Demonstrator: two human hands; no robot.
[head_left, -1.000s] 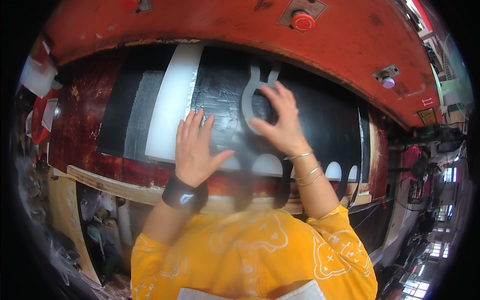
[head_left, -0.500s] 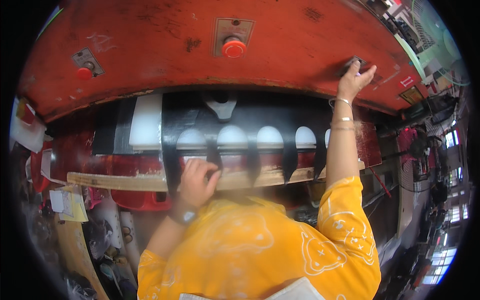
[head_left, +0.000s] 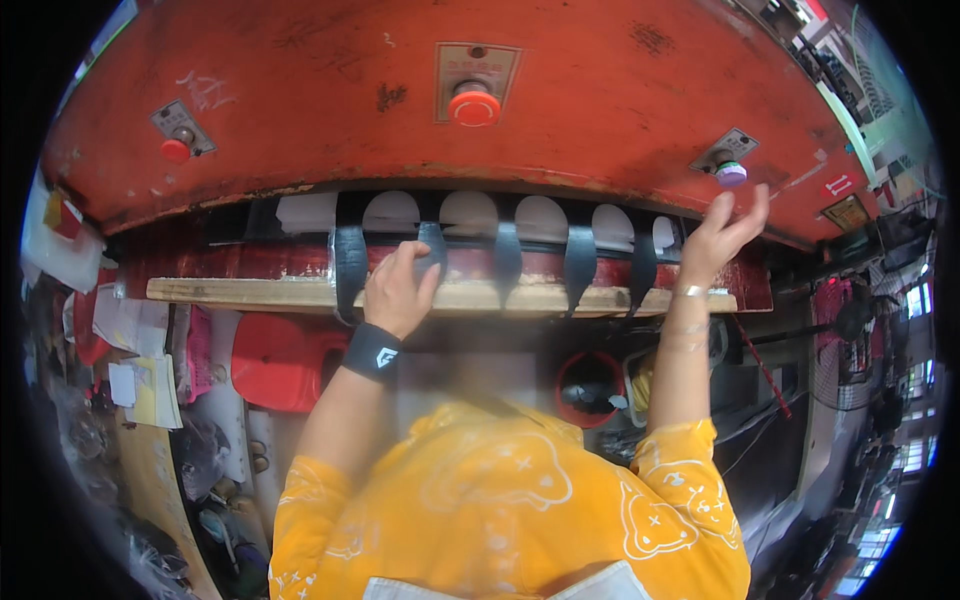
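One broad orange-red machine front [head_left: 330, 110] spans the upper view, curving with the lens; below it spreads the person's yellow patterned shirt [head_left: 500, 510]; between the two runs a dark red board [head_left: 235, 262] with a pale wooden front edge [head_left: 240, 291]; the black sheet [head_left: 508, 262] lies on the board, partly under the machine front, its five tapering tongues hanging toward and over the wooden edge, with rounded white patches [head_left: 468, 214] showing between them; beneath the board, at left, sits a red plastic stool [head_left: 275, 362], and farther right a smaller red bin [head_left: 590, 390]; the left hand [head_left: 398, 290] is at the second tongue from the left, fingers curled, though I cannot tell whether it grips the tongue or only rests there; the right hand [head_left: 722, 238] is raised and loosely open, fingers apart, just below a purple-topped knob [head_left: 731, 174]; smallest is a thin bracelet [head_left: 690, 291] on the right wrist.
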